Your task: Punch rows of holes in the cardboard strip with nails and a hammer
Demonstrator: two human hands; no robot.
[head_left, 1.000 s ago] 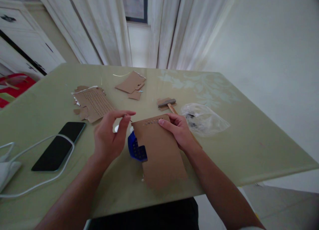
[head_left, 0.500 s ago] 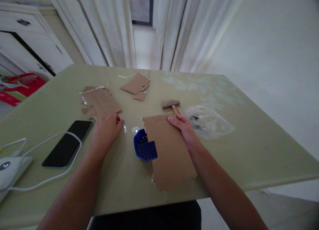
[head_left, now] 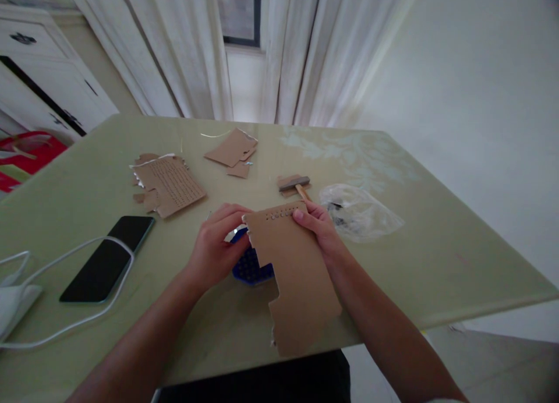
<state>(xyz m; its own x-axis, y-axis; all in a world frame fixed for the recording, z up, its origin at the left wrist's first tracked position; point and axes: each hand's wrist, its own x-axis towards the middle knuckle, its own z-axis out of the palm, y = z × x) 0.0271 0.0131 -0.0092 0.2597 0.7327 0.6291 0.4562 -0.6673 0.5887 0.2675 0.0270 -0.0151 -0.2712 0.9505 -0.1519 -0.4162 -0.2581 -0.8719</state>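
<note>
- The cardboard sheet (head_left: pixel 292 275) lies on the green table (head_left: pixel 437 240) in front of us, over the near edge. Half a second ago it sat a little further right; now its far left corner is lifted and rests against our left hand.
- Our left hand (head_left: pixel 216 248) was flat on the table half a second ago, well apart from the sheet, near the punched scrap. It has since come in to the sheet's far left corner, fingers curled, thumb and fingertips pinching the cardboard edge.
- Our right hand (head_left: pixel 321 231) has stayed at the sheet's far right corner. Its fingers are pressed together on top of the cardboard, just beside a row of small holes; we cannot tell where the thumb lies.
- The blue perforated basket (head_left: pixel 248 269) was fully visible beside the sheet; now our left hand and the cardboard cover most of it.
- The sheet is plain brown, with a row of holes along the far edge and a ragged, stepped cut along its left and near edges.
- A small hammer (head_left: pixel 296 185) lies on a scrap just beyond our right hand, with a clear plastic bag (head_left: pixel 362 214) to its right.
- A punched cardboard scrap (head_left: pixel 168 184), more cardboard pieces (head_left: pixel 231 149), a dark phone (head_left: pixel 109 257) and a white cable (head_left: pixel 65 327) lie to the left.
</note>
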